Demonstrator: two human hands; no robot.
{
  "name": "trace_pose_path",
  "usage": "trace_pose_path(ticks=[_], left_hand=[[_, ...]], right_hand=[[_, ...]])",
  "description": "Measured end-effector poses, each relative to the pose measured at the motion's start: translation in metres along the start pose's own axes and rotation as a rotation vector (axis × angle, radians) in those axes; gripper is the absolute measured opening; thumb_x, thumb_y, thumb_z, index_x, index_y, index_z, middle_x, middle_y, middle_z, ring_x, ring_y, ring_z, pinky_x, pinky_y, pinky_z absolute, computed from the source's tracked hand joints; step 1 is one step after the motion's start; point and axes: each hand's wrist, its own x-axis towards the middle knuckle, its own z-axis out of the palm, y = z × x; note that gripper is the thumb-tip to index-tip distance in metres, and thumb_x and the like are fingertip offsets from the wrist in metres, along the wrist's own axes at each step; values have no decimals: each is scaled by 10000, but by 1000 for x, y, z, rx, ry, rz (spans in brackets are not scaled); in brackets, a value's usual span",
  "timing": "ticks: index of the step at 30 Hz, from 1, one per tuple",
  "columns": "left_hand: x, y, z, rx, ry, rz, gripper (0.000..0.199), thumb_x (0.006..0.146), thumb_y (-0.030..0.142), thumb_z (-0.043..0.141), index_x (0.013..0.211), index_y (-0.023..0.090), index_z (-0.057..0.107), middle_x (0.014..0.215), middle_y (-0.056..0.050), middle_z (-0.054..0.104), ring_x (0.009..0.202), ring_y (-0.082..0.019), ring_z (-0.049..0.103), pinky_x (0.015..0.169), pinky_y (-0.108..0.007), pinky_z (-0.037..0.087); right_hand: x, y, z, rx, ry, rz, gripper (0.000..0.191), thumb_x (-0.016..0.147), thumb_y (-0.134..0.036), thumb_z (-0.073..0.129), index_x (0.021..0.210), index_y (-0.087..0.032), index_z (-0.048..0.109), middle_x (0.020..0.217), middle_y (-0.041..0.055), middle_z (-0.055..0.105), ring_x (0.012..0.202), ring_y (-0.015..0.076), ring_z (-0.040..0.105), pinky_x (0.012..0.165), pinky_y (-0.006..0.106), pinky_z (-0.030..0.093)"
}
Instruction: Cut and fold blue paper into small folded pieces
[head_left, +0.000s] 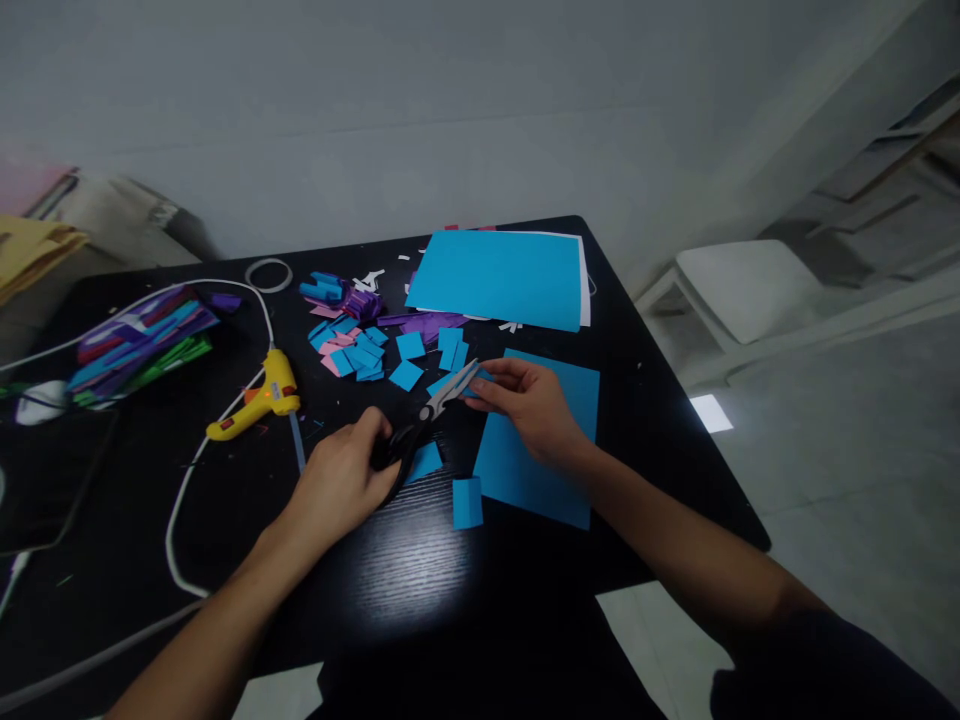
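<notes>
My left hand (349, 462) is closed around the black handles of a pair of scissors (427, 412), whose blades point up and to the right. Between the fingers of my right hand (534, 402) is a small piece of blue paper (478, 383), right at the blade tips. Under my right wrist lies a larger blue sheet (551, 475). A small creased blue piece (467, 503) rests in front of it, and another blue piece (425, 462) lies partly behind the scissors. Several cut blue squares (406, 376) are scattered just beyond the blades.
A yellow glue gun (264, 397) with a white cord lies at the left. Bundled coloured strips (142, 345) sit behind it. Stacked blue and white sheets (502, 278) are at the table's back right. A roll of tape (268, 275) lies near the back edge. A white stool (746, 290) stands beyond.
</notes>
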Motion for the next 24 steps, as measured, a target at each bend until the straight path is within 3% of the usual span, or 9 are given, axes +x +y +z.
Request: trace_pose_path(ticks=[12,19,24], left_hand=[[-1,-1,-3,-58,-23,-6,201,844,419,619,830,260,498,578,51,548,494,-192,552,549,-296,389],[0,-9,-3,-287,206,-146,329,851,507,712,796,232,540,694,37,615,618,-155,580,564,-253,434],[2,-7,-1,-291,202,-160,390,855,551,742,783,226,538,665,53,570,597,-138,535,553,-247,406]], right_hand=[[0,-1,-1,-45,-8,-15,359,697,-370,960,950,-219,755,943,26,806,901,218,796,951,449,666],[-1,2,-1,-47,13,-35,323,687,-335,952,882,-233,715,875,-14,727,890,204,769,942,442,652],[-4,-1,1,-112,-91,-89,269,737,-332,914,952,-269,765,923,-7,719,918,198,730,908,419,640]])
